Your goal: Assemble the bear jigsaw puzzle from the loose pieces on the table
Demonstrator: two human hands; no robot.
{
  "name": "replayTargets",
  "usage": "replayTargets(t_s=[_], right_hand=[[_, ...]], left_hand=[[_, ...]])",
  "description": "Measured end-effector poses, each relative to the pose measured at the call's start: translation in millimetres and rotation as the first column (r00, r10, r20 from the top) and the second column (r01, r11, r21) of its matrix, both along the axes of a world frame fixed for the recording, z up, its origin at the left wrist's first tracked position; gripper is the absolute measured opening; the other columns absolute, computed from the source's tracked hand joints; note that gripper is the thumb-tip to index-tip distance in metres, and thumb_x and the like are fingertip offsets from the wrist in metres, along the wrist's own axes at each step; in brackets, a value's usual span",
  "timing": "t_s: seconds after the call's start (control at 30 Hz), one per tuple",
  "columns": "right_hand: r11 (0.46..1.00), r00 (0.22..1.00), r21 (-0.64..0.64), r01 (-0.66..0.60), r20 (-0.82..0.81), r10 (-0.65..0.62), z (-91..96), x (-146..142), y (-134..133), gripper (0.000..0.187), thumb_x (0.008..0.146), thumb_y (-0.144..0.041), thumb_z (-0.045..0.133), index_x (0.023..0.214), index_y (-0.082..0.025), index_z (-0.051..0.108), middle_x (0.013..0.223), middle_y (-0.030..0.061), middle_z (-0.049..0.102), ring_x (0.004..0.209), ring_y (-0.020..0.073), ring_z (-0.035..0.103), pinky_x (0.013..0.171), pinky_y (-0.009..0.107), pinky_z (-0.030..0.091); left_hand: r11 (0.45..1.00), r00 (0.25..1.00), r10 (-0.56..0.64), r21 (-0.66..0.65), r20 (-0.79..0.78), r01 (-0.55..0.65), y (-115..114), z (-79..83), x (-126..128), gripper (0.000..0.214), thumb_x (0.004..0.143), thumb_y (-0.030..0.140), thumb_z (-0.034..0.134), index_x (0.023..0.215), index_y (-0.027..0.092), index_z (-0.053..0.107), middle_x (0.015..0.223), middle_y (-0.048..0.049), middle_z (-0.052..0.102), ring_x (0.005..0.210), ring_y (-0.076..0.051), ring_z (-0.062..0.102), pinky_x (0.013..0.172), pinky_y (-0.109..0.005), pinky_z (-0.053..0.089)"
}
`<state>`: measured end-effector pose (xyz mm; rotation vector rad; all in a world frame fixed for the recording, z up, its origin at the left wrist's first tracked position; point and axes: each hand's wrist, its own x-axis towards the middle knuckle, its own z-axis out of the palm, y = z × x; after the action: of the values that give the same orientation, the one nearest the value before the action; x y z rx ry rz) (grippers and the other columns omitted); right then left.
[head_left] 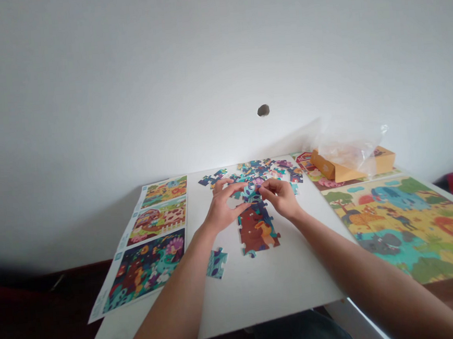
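My left hand (222, 207) and my right hand (280, 196) meet over the middle of the white table (267, 286). Both pinch a teal puzzle piece (251, 191) between their fingertips, just above a partly joined block of brown and blue puzzle pieces (257, 228). Behind the hands lies a heap of several loose puzzle pieces (264, 170). One separate teal piece (217, 262) lies by my left forearm.
A printed guide sheet (151, 243) with three pictures lies at the left. A finished animal puzzle (407, 223) covers the right side. An orange cardboard box (351, 165) under a clear plastic bag (345, 142) stands at the back right. A white wall rises behind.
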<state>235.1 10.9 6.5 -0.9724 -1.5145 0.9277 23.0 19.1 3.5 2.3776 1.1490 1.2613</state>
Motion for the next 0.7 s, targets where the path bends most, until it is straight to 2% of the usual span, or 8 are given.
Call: replayTargets(t_s=[0.07,0.17,0.33,0.4,0.5,0.6,0.7], right_hand=[[1.0,1.0,-0.001,0.003,-0.023,-0.003,0.0,0,1,0.024,0.082,-0.042,0.065,0.083,-0.018,0.064,0.067,0.0008,0.062,0.059,0.0131,0.052,0.057,0.026,0.039],[1.0,0.997,-0.022,-0.016,-0.074,0.014,-0.2,0,2,0.031,0.078,-0.038,0.069,0.1,-0.018,0.065,0.07,0.0,0.064,0.061,0.0136,0.054,0.059,0.027,0.042],[0.994,0.995,-0.107,-0.026,-0.101,0.015,0.8,-1,4,0.024,0.073,-0.039,0.071,0.083,-0.017,0.07,0.065,0.0003,0.063,0.057,0.0127,0.052,0.056,0.027,0.041],[0.991,0.989,-0.136,0.009,-0.148,-0.029,2.5,-1,5,0.024,0.07,-0.039,0.073,0.08,-0.017,0.071,0.063,0.0001,0.062,0.055,0.0121,0.05,0.053,0.027,0.039],[0.982,0.957,-0.166,0.087,-0.26,-0.129,6.5,1,8,0.026,0.068,-0.04,0.075,0.078,-0.017,0.07,0.065,0.0004,0.062,0.05,0.0097,0.045,0.047,0.026,0.034],[0.975,0.924,-0.179,0.128,-0.335,-0.183,11.2,3,11,0.028,0.067,-0.041,0.076,0.08,-0.017,0.069,0.066,0.0001,0.062,0.047,0.0086,0.043,0.044,0.025,0.032],[0.984,0.945,-0.157,0.085,-0.299,-0.13,13.4,1,12,0.032,0.068,-0.042,0.076,0.086,-0.017,0.069,0.061,-0.0014,0.06,0.047,0.0092,0.045,0.045,0.025,0.034]], left_hand=[[1.0,1.0,-0.005,-0.022,-0.008,0.004,-1,0.8,1,0.047,0.077,0.032,0.078,0.122,0.026,0.065,0.115,-0.0076,0.064,0.127,-0.027,0.045,0.11,-0.043,0.038],[0.996,0.997,-0.048,-0.084,-0.052,0.043,-2,1.1,0,0.048,0.075,0.033,0.079,0.121,0.027,0.065,0.124,-0.0082,0.062,0.131,-0.029,0.042,0.113,-0.046,0.035],[0.97,0.977,-0.123,-0.231,-0.174,0.081,2,-2.9,-11,0.081,0.073,0.029,0.079,0.146,0.03,0.044,0.133,-0.0086,0.061,0.136,-0.033,0.035,0.116,-0.053,0.025],[0.959,0.951,-0.127,-0.278,-0.28,0.046,5,-5.6,-16,0.072,0.069,0.027,0.081,0.136,0.033,0.057,0.134,-0.006,0.062,0.137,-0.037,0.032,0.115,-0.058,0.02],[0.941,0.91,-0.179,-0.336,-0.374,0.046,9,-8.4,-19,0.049,0.071,0.027,0.08,0.117,0.039,0.071,0.132,0.0003,0.065,0.136,-0.038,0.032,0.112,-0.061,0.018],[0.937,0.909,-0.18,-0.347,-0.375,0.042,10,-9.1,-18,0.042,0.072,0.025,0.078,0.111,0.04,0.074,0.132,0.0021,0.066,0.134,-0.037,0.034,0.111,-0.06,0.02],[0.936,0.907,-0.2,-0.346,-0.371,0.065,11,-10.5,-16,0.041,0.074,0.023,0.076,0.112,0.039,0.074,0.132,0.0012,0.066,0.135,-0.033,0.035,0.113,-0.057,0.02]])
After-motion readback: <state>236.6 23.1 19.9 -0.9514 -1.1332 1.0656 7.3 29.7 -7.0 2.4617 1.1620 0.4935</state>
